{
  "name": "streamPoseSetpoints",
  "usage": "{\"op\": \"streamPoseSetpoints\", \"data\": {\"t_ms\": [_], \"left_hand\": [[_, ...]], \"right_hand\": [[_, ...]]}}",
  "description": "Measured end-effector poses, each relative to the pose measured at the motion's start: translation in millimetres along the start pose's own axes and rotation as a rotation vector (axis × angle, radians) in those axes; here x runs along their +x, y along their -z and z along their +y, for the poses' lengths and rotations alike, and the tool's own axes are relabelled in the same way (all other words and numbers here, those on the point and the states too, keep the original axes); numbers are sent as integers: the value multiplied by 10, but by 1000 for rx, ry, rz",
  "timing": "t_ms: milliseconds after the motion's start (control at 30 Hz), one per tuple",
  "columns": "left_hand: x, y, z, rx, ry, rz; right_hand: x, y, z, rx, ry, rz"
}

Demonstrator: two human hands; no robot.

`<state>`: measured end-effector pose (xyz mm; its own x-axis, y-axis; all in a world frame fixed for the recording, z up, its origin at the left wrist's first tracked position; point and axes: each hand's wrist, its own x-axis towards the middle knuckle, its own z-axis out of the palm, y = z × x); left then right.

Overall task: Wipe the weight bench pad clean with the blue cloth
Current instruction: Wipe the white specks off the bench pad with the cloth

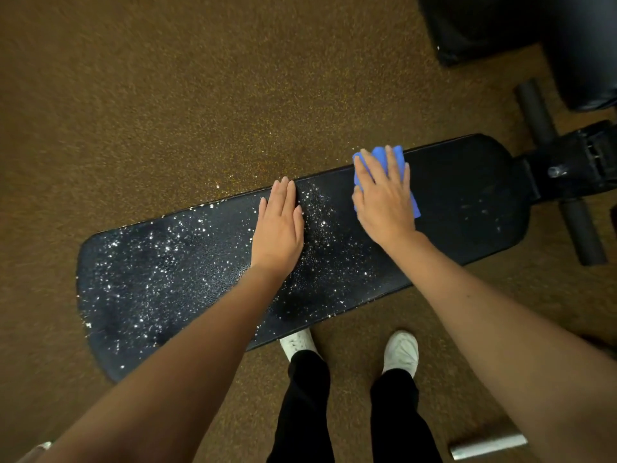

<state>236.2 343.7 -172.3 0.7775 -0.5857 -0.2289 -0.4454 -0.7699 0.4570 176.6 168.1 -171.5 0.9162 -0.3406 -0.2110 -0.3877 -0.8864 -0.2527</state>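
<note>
A long black weight bench pad runs from lower left to upper right. Glittering droplets speckle its left and middle parts; the right end looks mostly smooth and dark. My right hand presses flat on a folded blue cloth near the pad's far edge, right of centre. The cloth shows beyond the fingertips and along the hand's right side. My left hand lies flat, fingers together, on the wet middle of the pad, holding nothing.
Brown speckled floor surrounds the bench. The bench's black frame and foam rollers stand at the right end. Another dark padded piece fills the top right. My white shoes stand by the near edge. A metal tube lies at lower right.
</note>
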Motion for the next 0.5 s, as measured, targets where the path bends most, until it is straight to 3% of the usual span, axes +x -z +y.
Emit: {"op": "streamPoseSetpoints", "data": {"t_ms": [100,233,400,500], "left_hand": [[-8,-12,39,-27,20,13],[4,14,43,-11,25,-11],[-47,12,38,39,4,-14],[-125,-18,80,64,-23,-1]], "right_hand": [[-51,-7,-87,-43,170,-65],[-108,44,300,-150,476,-122],[-63,49,284,-37,124,8],[-261,-57,102,-57,235,6]]}}
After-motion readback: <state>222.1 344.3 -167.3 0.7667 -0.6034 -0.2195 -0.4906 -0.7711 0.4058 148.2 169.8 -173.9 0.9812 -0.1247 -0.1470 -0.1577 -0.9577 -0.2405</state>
